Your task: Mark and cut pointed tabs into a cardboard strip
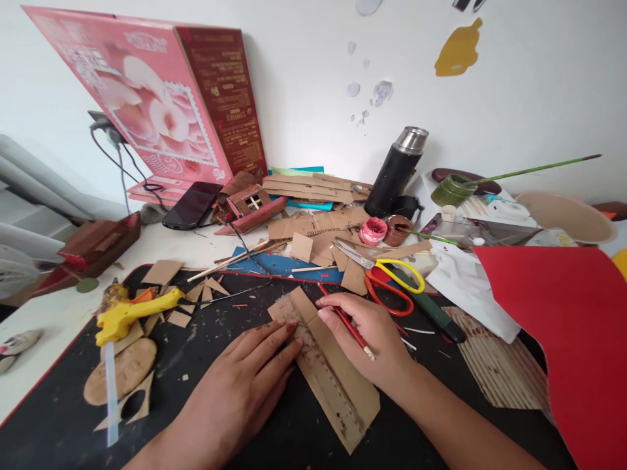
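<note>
resting flat and outstretched, the left hand [249, 378] touches the left edge of a clear ruler [324, 371], which lies on a brown cardboard strip [349, 367] over the black mat [181, 356]. the ruler's long axis slants from far left to near right, between both hands; the left is nearer, while the right hand [379, 323] grips a red pencil [355, 333] by the strip's right edge.

A glue gun [119, 319] and scissors [363, 260] suggest a craft desk [63, 326].
</note>
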The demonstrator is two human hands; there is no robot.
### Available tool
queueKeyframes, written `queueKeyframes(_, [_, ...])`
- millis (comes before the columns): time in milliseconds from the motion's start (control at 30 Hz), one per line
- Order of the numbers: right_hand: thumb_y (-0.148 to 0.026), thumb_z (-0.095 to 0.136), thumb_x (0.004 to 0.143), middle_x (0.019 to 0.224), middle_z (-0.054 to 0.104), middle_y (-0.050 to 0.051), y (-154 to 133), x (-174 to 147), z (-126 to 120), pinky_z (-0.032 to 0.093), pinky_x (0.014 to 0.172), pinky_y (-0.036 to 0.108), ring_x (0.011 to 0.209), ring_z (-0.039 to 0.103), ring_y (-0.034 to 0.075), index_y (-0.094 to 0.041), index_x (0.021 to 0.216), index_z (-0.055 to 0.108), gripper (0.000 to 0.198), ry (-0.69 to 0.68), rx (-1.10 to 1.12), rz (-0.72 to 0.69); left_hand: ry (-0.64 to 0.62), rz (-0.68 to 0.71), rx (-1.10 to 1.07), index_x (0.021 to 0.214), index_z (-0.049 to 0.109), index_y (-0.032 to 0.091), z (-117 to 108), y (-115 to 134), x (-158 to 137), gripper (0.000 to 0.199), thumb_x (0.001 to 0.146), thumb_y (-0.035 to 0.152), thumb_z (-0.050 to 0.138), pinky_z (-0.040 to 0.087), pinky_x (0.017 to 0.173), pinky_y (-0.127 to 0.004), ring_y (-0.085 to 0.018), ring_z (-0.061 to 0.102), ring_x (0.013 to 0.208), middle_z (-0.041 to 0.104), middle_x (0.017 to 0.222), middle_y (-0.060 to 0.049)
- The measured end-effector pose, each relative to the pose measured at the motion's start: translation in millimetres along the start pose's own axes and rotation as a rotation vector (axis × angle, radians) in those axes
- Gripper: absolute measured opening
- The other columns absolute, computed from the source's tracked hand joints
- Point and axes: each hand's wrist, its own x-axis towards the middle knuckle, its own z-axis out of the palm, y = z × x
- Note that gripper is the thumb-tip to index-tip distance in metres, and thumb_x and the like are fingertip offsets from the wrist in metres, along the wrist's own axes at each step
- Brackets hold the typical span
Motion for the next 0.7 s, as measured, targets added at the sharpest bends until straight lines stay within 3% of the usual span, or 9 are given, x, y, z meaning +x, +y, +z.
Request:
queueKeyframes(133, [-0.031,0.063,0.111,0.11,0.088,0.004,1,1,-1,0.063,0.085,0.03,0.1,0.085,0.022,-0.025,0.113,0.08,0.018,-0.012,0.037,0.006,0.003,-0.008,-0.014,0.141,0.073,0.016,-2,5,-2,0.036,0.111,0.015,0.052,0.062,0.104,-0.042,-0.027,0.071,0.132,0.077,0.146,-0.01])
queueKeyframes(333, [-0.031,0.062,0.111,0.11,0.088,0.005,0,-1,-2,0.063,0.089,0.032,0.1,0.085,0.023,-0.024,0.113,0.08,0.019,0.008,0.007,0.01,0.049,-0.049,0.02,0.136,0.075,0.016,-2,9,-5,0.034,0.112,0.014,0.052,0.059,0.099,-0.043,-0.027,0.072,0.118,0.081,0.14,-0.006])
queueKeyframes(700, [-0.032,0.064,0.111,0.109,0.088,0.004,3,1,-6,0.061,0.088,0.033,0.1,0.084,0.023,-0.024,0.112,0.081,0.019,-0.055,0.044,0.033,-0.017,0.054,-0.01,0.141,0.074,0.016,-9,11,-3,0.04,0.108,0.013,0.052,0.064,0.103,-0.042,-0.028,0.073,0.129,0.079,0.144,-0.01])
